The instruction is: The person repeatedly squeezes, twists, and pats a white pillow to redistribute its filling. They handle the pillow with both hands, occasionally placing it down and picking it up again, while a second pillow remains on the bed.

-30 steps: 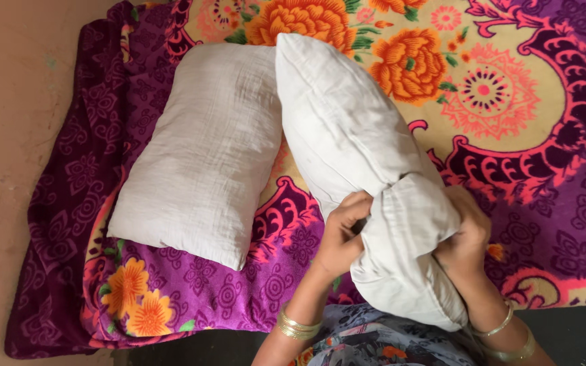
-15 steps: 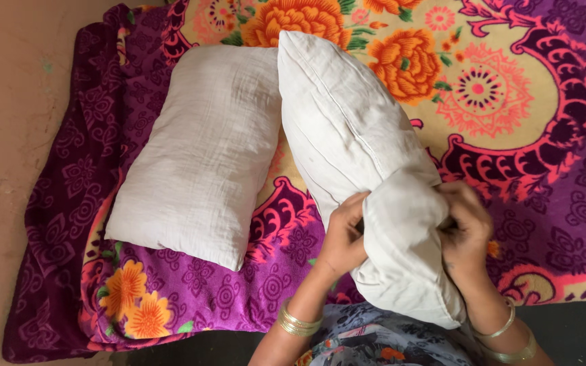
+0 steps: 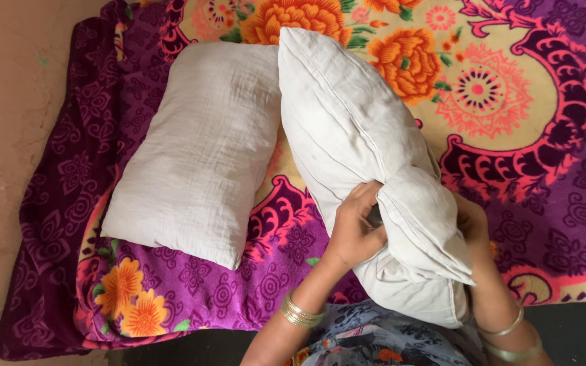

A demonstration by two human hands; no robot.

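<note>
Our left hand is closed on the near end of the plump off-white cotton pillow, fingers curled into the bunched fabric where the cover folds over itself. Our right hand presses against the opposite side of that same end, mostly hidden behind the fold, so we see only its back and wrist; it appears to grip the cloth too. Gold bangles ring the left wrist, and thinner ones sit on the right forearm. The pillow is tilted up on its long edge, its far end lying on the bed and its near end raised between our hands above our lap. Just beside it on the left, touching along the upper edge, lies a second flat off-white crinkled pillow, resting flat. Both sit on a purple and pink fleece blanket with orange flowers and cream panels, which covers the bed and drapes at the left toward the plain tan floor. At the bottom edge we see our blue floral garment.
</note>
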